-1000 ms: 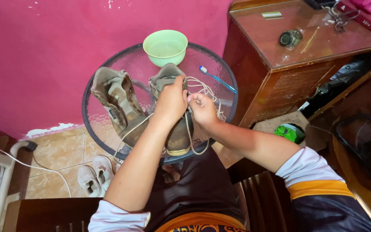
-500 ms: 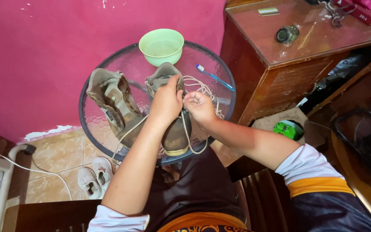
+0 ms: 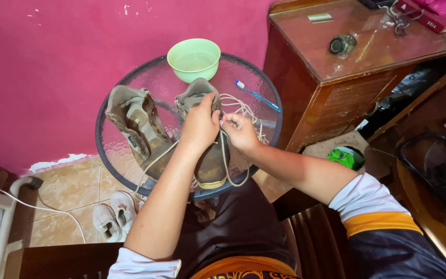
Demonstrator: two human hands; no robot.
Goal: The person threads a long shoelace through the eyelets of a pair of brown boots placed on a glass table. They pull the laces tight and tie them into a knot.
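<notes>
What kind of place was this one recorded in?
Probably a room in a home: a pink painted wall, a tiled floor with small white shoes on it, and a dark wooden cabinet beside the round glass table.

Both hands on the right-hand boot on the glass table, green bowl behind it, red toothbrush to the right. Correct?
Not quite: the toothbrush is blue, not red, as the head view shows. The rest holds: left hand and right hand are on the right-hand boot on the glass table, green bowl behind.
</notes>
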